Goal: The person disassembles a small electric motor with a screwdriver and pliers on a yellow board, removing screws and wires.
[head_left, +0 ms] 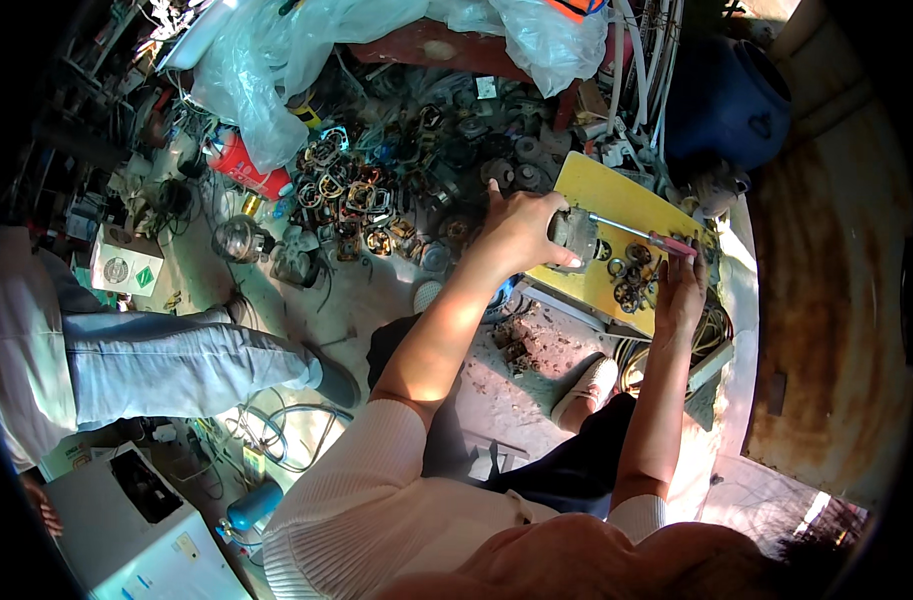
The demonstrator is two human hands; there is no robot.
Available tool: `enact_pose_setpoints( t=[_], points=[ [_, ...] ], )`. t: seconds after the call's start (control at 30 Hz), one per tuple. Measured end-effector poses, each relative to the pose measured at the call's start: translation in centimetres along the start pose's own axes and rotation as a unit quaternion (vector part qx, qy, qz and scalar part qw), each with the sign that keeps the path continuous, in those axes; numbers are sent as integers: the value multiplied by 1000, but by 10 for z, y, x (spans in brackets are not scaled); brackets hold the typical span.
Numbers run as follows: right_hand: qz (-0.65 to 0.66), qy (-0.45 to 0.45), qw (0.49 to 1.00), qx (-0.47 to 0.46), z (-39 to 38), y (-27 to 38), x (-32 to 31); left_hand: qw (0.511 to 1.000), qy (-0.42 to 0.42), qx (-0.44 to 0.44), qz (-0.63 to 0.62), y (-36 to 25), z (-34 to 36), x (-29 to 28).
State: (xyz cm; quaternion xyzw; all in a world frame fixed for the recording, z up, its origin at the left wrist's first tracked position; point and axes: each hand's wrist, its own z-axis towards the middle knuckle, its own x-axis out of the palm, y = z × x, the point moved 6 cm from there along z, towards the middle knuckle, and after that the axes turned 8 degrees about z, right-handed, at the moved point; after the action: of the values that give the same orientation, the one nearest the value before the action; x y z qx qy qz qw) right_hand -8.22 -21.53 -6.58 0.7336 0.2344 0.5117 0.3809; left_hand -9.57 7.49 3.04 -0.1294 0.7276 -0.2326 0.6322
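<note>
Left fingers (550, 204) are clamped round a metal part (574, 238), presumably for steadiness; screwdriver (670, 245) is pinched by right fingers (689, 268), shaft aimed partward.

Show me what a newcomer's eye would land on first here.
Probably the bright yellow board, right of centre, where the left hand grips a grey metal part and the right hand a screwdriver. Next, perhaps, the jumble of small metal parts left of it, and the big blue barrel at upper right.
</note>
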Motion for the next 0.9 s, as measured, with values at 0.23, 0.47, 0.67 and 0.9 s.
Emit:
enact_pose_setpoints(
  t=[0.23,0.47,0.67,0.9],
  points=[
    [41,5,999,27,0,3,1,1000,15,-8,-5,5,0,3],
    [46,75,996,-8,15,0,-11,1000,-23,16,-2,5,2,6],
    [14,-37,999,19,-14,14,18,1000,-21,17,5,7,2,6],
    [52,62,996,-40,23,-2,-19,999,-25,25,18,6,2,5]
  ],
)
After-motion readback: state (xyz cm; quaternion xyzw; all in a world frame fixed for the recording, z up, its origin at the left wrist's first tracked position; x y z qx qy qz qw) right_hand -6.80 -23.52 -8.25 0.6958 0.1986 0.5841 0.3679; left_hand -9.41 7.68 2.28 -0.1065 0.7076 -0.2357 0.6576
